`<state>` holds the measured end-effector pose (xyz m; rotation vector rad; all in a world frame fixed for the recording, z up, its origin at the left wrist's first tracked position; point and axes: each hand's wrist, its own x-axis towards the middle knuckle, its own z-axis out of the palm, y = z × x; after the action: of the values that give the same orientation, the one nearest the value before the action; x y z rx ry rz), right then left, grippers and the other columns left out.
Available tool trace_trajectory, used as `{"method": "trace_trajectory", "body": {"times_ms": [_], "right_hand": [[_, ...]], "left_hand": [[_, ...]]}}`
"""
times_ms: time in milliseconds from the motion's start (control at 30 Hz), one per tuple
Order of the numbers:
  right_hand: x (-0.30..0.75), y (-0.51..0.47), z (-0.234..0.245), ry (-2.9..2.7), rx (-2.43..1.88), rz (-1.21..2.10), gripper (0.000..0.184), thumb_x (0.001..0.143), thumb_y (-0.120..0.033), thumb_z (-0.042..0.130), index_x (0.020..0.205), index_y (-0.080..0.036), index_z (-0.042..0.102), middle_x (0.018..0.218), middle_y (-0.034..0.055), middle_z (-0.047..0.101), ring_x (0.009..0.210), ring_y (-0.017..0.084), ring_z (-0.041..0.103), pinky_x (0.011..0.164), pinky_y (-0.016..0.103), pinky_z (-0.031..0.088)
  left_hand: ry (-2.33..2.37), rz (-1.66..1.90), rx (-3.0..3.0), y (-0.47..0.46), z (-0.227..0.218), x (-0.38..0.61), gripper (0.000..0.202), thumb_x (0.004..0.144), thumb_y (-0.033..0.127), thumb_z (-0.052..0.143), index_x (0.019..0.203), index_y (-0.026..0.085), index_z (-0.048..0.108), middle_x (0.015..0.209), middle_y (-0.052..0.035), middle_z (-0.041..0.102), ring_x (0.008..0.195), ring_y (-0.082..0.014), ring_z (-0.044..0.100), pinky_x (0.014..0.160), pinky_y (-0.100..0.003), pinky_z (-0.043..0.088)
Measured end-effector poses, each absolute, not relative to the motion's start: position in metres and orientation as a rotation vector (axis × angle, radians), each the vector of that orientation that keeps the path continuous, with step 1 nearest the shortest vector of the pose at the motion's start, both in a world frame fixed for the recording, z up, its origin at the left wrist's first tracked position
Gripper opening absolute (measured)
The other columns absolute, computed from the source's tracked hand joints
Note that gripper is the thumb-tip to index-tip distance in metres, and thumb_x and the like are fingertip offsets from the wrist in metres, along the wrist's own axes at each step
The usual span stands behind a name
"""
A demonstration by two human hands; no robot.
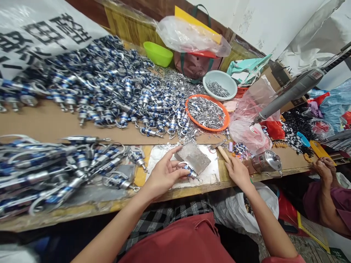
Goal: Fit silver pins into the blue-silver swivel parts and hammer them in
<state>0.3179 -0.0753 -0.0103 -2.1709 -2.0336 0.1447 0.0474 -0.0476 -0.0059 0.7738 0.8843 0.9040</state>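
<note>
My left hand [161, 176] pinches a small blue-and-silver cylinder piece [191, 172] with a white curved strip and an end loop. It is held over the near edge of a grey metal block [194, 157], which lies on a white sheet [156, 157]. My right hand [239, 174] is closed around the wooden handle of a hammer [225, 155], whose head points away from me beside the block. Left of my left hand, several similar pieces [120, 180] lie near the table edge. Its fingers partly hide the held piece.
Behind is a large heap of blue-and-silver pieces [109, 84]. An orange tray [228, 120] of small metal parts and a pale bowl [234, 86] of pins stand beyond the block. A grey electric screwdriver [293, 93] hangs at right, above a metal cup [264, 162]. Another person's hands [325, 170] are at far right.
</note>
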Motion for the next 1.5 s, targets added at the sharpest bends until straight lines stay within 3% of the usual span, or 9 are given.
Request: {"method": "trace_trajectory", "body": {"times_ms": [267, 400, 633, 800, 900, 967, 1100, 1300, 1500], "right_hand": [[0.275, -0.110, 0.030, -2.268, -1.438, 0.164, 0.050, 0.087, -0.010, 0.040, 0.134, -0.025, 0.035, 0.107, 0.0062, 0.061, 0.092, 0.017, 0.059, 0.078, 0.028, 0.049], [0.263, -0.120, 0.040, -2.310, -1.347, 0.038, 0.062, 0.082, 0.000, 0.036, 0.137, -0.028, 0.030, 0.102, 0.0057, 0.061, 0.088, 0.016, 0.060, 0.073, 0.026, 0.050], [0.258, -0.126, 0.029, -2.350, -1.429, 0.046, 0.059, 0.082, -0.001, 0.033, 0.135, -0.026, 0.036, 0.094, 0.0060, 0.063, 0.081, 0.016, 0.061, 0.069, 0.027, 0.051], [0.280, -0.127, 0.006, -2.073, -1.550, 0.327, 0.043, 0.087, -0.016, 0.044, 0.129, -0.025, 0.045, 0.101, 0.0059, 0.063, 0.087, 0.016, 0.062, 0.076, 0.027, 0.051], [0.301, -0.114, -0.008, -1.863, -1.696, 0.410, 0.041, 0.084, -0.027, 0.051, 0.125, -0.022, 0.050, 0.111, 0.0074, 0.062, 0.098, 0.020, 0.060, 0.083, 0.034, 0.050], [0.307, -0.103, -0.015, -1.812, -1.786, 0.503, 0.040, 0.084, -0.030, 0.051, 0.123, -0.021, 0.053, 0.114, 0.0079, 0.062, 0.101, 0.022, 0.059, 0.085, 0.037, 0.048], [0.297, -0.079, -0.016, -1.923, -1.842, 0.534, 0.035, 0.085, -0.030, 0.049, 0.116, -0.017, 0.058, 0.107, 0.0092, 0.065, 0.096, 0.021, 0.061, 0.082, 0.035, 0.049], [0.282, -0.009, -0.003, -2.139, -2.016, 0.070, 0.030, 0.088, -0.012, 0.037, 0.104, -0.017, 0.062, 0.104, 0.0082, 0.063, 0.095, 0.018, 0.057, 0.083, 0.028, 0.044], [0.281, 0.048, -0.006, -2.170, -2.070, 0.043, 0.028, 0.076, 0.000, 0.042, 0.086, -0.010, 0.066, 0.091, 0.0150, 0.065, 0.089, 0.024, 0.057, 0.077, 0.033, 0.044]], "left_hand": [[0.878, 0.897, 0.764, -0.048, -0.004, 0.048, 0.090, 0.057, 0.019, 0.074, 0.133, 0.017, 0.025, 0.062, 0.0060, 0.060, 0.057, -0.0131, 0.063, 0.060, -0.029, 0.056], [0.904, 0.912, 0.771, -0.049, -0.003, 0.049, 0.092, 0.055, 0.020, 0.076, 0.132, 0.017, 0.027, 0.062, 0.0060, 0.061, 0.059, -0.0136, 0.064, 0.061, -0.029, 0.056], [0.941, 0.924, 0.749, -0.048, -0.003, 0.050, 0.093, 0.052, 0.018, 0.076, 0.132, 0.018, 0.028, 0.060, 0.0061, 0.061, 0.055, -0.0131, 0.063, 0.058, -0.028, 0.056], [0.949, 0.916, 0.784, -0.048, -0.002, 0.049, 0.092, 0.053, 0.021, 0.076, 0.132, 0.019, 0.027, 0.060, 0.0064, 0.062, 0.057, -0.0139, 0.064, 0.061, -0.030, 0.056], [0.978, 0.905, 0.886, -0.050, -0.002, 0.047, 0.072, 0.055, 0.026, 0.075, 0.120, 0.017, 0.043, 0.064, 0.0031, 0.065, 0.065, -0.0170, 0.066, 0.066, -0.031, 0.054], [1.028, 0.896, 0.980, -0.051, -0.004, 0.045, 0.045, 0.056, 0.029, 0.075, 0.096, 0.015, 0.058, 0.066, -0.0003, 0.067, 0.067, -0.0184, 0.066, 0.068, -0.031, 0.053], [1.123, 1.002, 1.171, -0.051, -0.010, 0.044, 0.016, 0.057, 0.029, 0.073, 0.064, 0.017, 0.066, 0.070, -0.0034, 0.066, 0.068, -0.0180, 0.063, 0.067, -0.030, 0.051], [1.083, 1.183, 1.386, -0.050, -0.016, 0.048, 0.009, 0.060, 0.027, 0.070, 0.058, 0.018, 0.067, 0.076, -0.0033, 0.057, 0.071, -0.0154, 0.058, 0.060, -0.025, 0.049], [1.051, 1.236, 1.472, -0.051, -0.013, 0.050, 0.003, 0.063, 0.020, 0.069, 0.060, 0.019, 0.068, 0.064, -0.0001, 0.060, 0.063, -0.0125, 0.057, 0.059, -0.022, 0.047]]}}
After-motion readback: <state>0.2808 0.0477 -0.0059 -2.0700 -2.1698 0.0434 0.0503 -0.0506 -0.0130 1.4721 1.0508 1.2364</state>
